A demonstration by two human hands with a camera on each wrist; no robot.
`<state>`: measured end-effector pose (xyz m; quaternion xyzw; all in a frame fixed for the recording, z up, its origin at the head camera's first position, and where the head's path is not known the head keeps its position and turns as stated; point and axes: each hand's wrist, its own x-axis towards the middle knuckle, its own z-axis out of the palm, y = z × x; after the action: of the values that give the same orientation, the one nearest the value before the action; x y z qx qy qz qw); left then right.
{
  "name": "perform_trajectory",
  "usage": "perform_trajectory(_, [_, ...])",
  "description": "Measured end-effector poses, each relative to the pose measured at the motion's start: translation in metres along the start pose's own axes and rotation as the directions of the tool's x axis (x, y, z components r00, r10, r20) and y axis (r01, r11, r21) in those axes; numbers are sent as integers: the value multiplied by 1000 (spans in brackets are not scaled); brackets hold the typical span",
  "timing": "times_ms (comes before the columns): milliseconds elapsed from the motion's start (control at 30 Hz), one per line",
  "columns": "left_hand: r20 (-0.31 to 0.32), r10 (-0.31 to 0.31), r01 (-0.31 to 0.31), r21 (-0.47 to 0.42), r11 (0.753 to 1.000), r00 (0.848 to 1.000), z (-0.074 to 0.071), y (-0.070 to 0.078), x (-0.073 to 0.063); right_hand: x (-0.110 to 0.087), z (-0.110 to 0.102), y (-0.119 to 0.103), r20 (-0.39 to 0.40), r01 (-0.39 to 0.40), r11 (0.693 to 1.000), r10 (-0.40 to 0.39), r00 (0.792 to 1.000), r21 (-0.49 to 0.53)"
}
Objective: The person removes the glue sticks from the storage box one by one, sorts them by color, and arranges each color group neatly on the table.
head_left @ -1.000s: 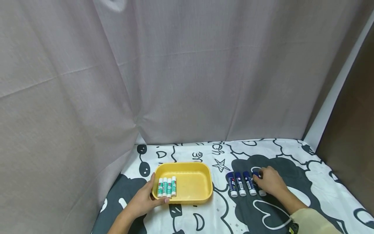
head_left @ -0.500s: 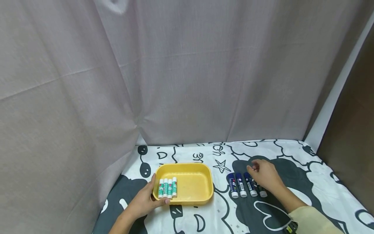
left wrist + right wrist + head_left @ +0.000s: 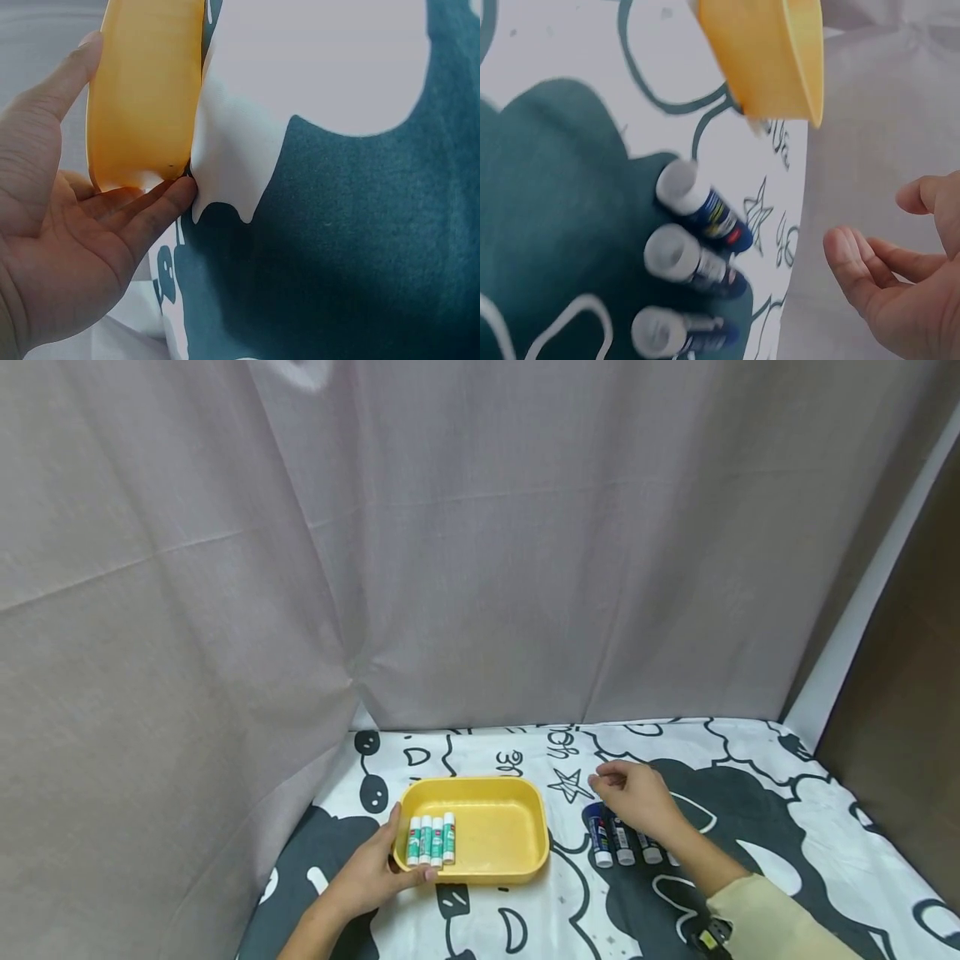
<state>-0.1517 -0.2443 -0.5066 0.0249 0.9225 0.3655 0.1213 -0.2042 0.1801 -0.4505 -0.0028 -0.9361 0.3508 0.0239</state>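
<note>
Four small green-and-white tubes (image 3: 426, 841) lie side by side at the left end of a yellow tray (image 3: 501, 833), which the left hand (image 3: 373, 870) grips there. Blue-and-white glue sticks (image 3: 622, 843) lie in a row to its right on patterned cloth (image 3: 551, 914); above them hovers the right hand (image 3: 639, 797), empty, fingers loosely bent. Gray curtain (image 3: 480, 568) hangs behind.

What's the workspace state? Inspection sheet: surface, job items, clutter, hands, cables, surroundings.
Surface: printed cloth, dark and white.
Job items: yellow tray; four green-and-white tubes side by side in its left end; row of blue-and-white tubes on the cloth at its right, partly hidden.
Clutter: nothing seen.
Hands: left hand grips the tray's left end; right hand over the row, holding nothing.
Cables: nothing seen.
Surroundings: grey curtain behind and at left; brown surface at right.
</note>
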Motion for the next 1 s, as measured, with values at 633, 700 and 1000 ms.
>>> perform_trajectory(633, [-3, 13, -13, -6, 1000, 1000, 0, -2, 1, -1, 52, -62, 189, -20, 971, -26, 982, 238])
perform_trajectory(700, [-2, 8, -8, -6, 1000, 1000, 0, -2, 1, -2, 58, -66, 210, -47, 961, -12, 978, 272])
perform_trajectory(1000, [0, 17, -17, -10, 1000, 1000, 1, -3, 2, -6, 77, -83, 263, -96, 928, -2, 965, 359])
